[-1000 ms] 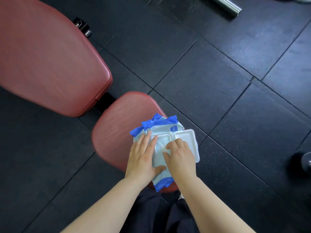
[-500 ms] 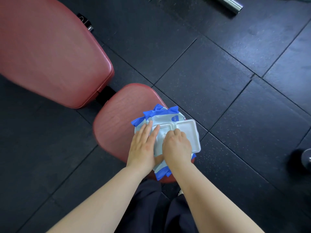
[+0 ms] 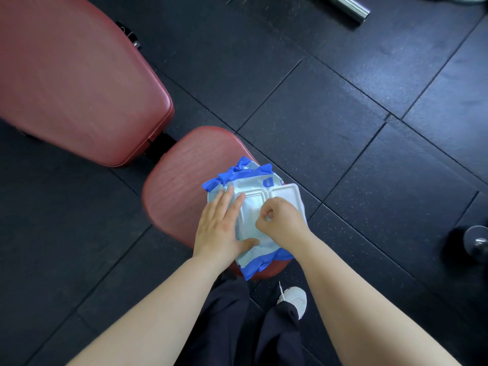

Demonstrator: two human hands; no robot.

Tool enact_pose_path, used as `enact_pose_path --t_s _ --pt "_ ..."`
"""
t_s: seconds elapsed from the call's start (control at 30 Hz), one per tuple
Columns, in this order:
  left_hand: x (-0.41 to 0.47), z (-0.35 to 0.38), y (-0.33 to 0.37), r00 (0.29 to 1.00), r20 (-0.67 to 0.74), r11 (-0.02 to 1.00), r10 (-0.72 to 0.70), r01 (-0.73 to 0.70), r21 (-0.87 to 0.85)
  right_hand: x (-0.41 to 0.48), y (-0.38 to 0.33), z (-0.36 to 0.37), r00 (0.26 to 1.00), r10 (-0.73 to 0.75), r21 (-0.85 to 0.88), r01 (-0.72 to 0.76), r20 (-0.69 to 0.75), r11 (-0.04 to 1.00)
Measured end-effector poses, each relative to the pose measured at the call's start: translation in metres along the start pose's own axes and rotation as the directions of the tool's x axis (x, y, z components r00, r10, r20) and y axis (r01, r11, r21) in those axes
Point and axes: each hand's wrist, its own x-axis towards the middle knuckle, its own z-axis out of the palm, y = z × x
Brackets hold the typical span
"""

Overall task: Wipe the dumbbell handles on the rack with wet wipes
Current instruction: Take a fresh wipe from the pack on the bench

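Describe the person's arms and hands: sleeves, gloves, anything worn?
Left forearm and right forearm are bare to the frame edge, no sleeves showing. Left hand and right hand are ungloved; no watch, bands or rings visible.

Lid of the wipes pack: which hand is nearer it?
Right. The right hand pinches a wipe at the opening, beside the open lid; the left hand lies flat on the pack, farther left.

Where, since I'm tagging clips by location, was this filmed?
Most likely a gym: a red padded weight bench, black rubber floor tiles, and a dumbbell at the right edge.
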Motion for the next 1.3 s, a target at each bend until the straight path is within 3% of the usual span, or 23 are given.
enact_pose_path --t_s 0.1,0.17,0.33,0.4,0.47,0.53,0.63,0.7,0.8,0.9,1.03,1.13,1.23,1.3 --pt "0.001 0.001 -0.001 1.000 0.007 1.000 -0.003 0.003 -0.016 -0.002 -0.001 -0.002 1.000 -0.014 0.018 0.014 0.000 1.000" --pt "0.001 0.002 -0.001 1.000 0.009 1.000 -0.001 0.001 -0.027 -0.004 -0.001 0.002 1.000 -0.026 -0.075 0.026 0.001 0.997" --pt "0.001 0.003 0.000 1.000 0.012 0.999 -0.011 0.012 -0.032 -0.006 -0.008 0.016 0.977 -0.045 -0.245 -0.007 -0.206 0.969" --pt "0.000 0.002 0.000 1.000 0.016 0.999 -0.018 0.019 -0.031 -0.003 -0.005 0.016 0.980 -0.007 -0.111 -0.016 -0.199 0.994" --pt "0.001 0.001 0.001 0.999 0.026 0.999 -0.017 0.018 -0.029 -0.002 0.000 0.006 0.993 0.062 0.154 -0.047 -0.097 0.987" --pt "0.002 -0.001 0.004 0.999 0.041 0.999 -0.022 0.023 -0.038 -0.006 0.004 -0.009 0.996 0.091 0.388 -0.094 0.025 0.917" --pt "0.002 -0.001 0.003 0.999 0.039 0.999 -0.035 0.037 -0.035 -0.012 0.009 -0.025 0.971 0.044 0.569 -0.173 0.233 0.804" --pt "0.002 -0.003 0.003 0.995 0.049 0.995 -0.086 0.088 -0.046 -0.013 0.012 -0.029 0.958 -0.028 0.715 -0.194 0.286 0.672" --pt "0.002 -0.003 0.005 0.992 0.061 0.993 -0.112 0.114 -0.021 -0.016 0.014 -0.037 0.988 -0.017 0.937 -0.140 0.153 0.319" --pt "0.002 -0.002 0.007 0.991 0.070 0.994 -0.111 0.111 0.012 -0.023 0.017 -0.046 0.997 0.010 0.977 -0.081 0.081 0.196" --pt "0.002 -0.007 0.009 0.987 0.103 0.990 -0.125 0.118 0.074 -0.036 0.031 -0.052 0.991 0.137 0.974 -0.042 0.011 0.222" --pt "0.002 -0.014 0.018 0.991 0.049 0.990 -0.125 0.122 0.071 -0.048 0.044 -0.059 0.976 0.216 0.977 -0.027 -0.020 0.210" --pt "0.006 -0.020 0.035 0.991 -0.130 0.999 -0.002 -0.003 -0.037 -0.063 0.062 -0.067 0.956 0.294 0.985 -0.042 -0.010 0.170" --pt "0.017 -0.023 0.053 0.986 -0.131 0.993 0.099 -0.106 -0.045 -0.073 0.074 -0.072 0.939 0.343 0.987 -0.045 -0.011 0.153"
